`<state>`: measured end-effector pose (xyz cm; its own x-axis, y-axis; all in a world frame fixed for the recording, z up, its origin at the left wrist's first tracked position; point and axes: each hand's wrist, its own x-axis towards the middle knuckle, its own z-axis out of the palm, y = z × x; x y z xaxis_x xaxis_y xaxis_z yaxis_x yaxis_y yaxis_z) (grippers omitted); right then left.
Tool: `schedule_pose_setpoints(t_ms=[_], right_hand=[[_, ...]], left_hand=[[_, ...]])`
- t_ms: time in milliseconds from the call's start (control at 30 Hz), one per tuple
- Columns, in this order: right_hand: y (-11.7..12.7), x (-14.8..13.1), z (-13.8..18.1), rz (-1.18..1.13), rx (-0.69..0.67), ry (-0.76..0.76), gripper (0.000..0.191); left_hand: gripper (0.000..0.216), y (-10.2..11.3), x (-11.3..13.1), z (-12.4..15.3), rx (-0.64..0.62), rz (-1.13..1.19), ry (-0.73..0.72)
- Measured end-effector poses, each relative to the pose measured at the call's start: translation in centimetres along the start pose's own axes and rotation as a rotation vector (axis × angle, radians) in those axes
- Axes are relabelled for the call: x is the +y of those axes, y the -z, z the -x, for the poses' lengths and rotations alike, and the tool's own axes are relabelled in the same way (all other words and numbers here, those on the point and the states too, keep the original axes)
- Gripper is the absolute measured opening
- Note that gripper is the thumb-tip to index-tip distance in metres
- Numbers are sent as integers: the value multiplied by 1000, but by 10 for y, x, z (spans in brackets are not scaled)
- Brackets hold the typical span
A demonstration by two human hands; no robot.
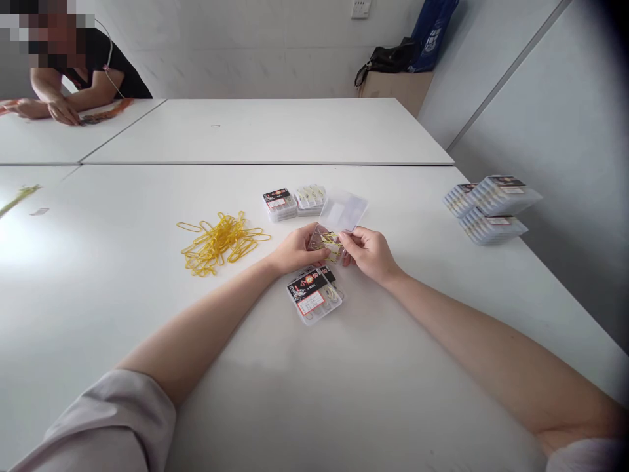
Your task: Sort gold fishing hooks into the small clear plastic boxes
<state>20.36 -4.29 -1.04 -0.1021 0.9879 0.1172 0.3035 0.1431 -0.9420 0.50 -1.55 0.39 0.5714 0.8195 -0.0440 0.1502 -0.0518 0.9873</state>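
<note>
One hook box (332, 243) sits between my left hand (296, 250) and right hand (372, 255), both clamped on it, its lid (344, 211) raised. Over my feed, I judge it unfinished; labelled boxes (314, 298) just nearer than the hands look closed, as do stacked boxes (494, 227) well to their right.

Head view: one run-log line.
left hand: holding open box | right hand: holding same box | lid: raised | hooks: inside box | yellow bands: piled left of hands
</note>
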Motion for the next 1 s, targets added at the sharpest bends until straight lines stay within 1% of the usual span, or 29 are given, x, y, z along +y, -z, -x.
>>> schedule_pose_setpoints(t_ms=[267,400,567,733,833,1000], right_hand=[[1,-4,0,18,6,3,53],[0,-7,0,-66,13,-26,54],[-1,-4,-1,-169,-16,-85,55],[2,-3,-1,-223,-53,-69,54],[5,-5,-1,-233,-64,-55,54],[7,-5,0,-281,-122,-30,64]], left_hand=[[37,1,-4,1,-7,-53,-52],[40,1,-2,1,-17,108,1],[55,2,-7,-3,83,245,74],[50,1,-10,-6,93,384,83],[42,1,-8,-9,158,489,92],[28,5,-1,-12,343,649,141]])
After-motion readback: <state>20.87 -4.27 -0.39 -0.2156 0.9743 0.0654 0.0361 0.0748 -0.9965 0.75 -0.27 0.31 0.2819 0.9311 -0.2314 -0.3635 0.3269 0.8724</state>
